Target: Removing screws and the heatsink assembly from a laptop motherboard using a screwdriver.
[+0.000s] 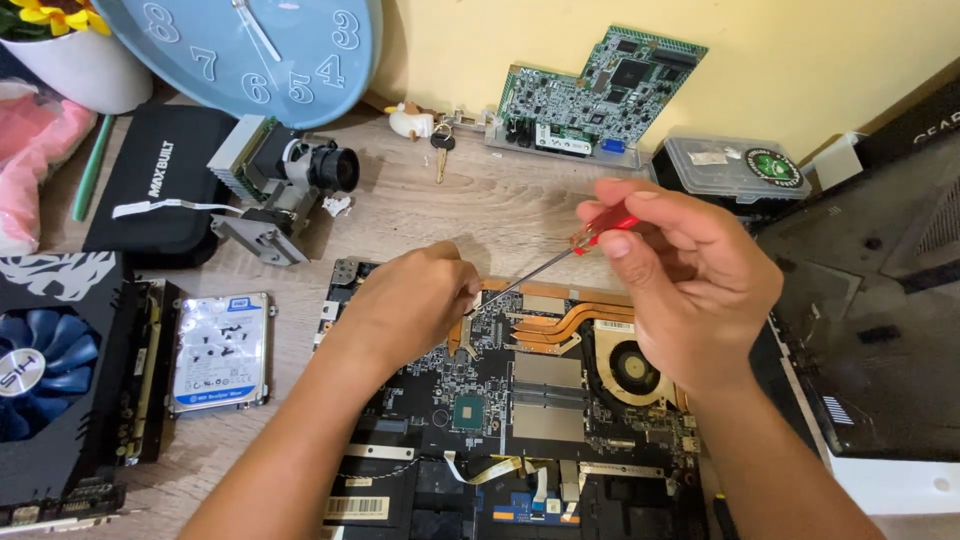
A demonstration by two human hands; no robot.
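An opened laptop (520, 400) lies in front of me with its black circuit board, copper heat pipes (570, 322) and a gold fan (630, 362) exposed. My right hand (680, 270) grips a small screwdriver with a red handle (600, 230); its thin metal shaft slants down to the left, toward the board's upper edge. My left hand (410, 300) rests on the board beside the shaft's tip, its fingers curled at the tip. Whether they pinch anything is hidden.
A hard drive (220, 350) with loose screws on it and a graphics card (60, 380) lie to the left. A black pouch (160, 180), camera module (285, 180), clock (250, 50), keys (440, 145), green circuit board (600, 90), clear plastic box (730, 165) sit behind. A dark panel (870, 320) lies right.
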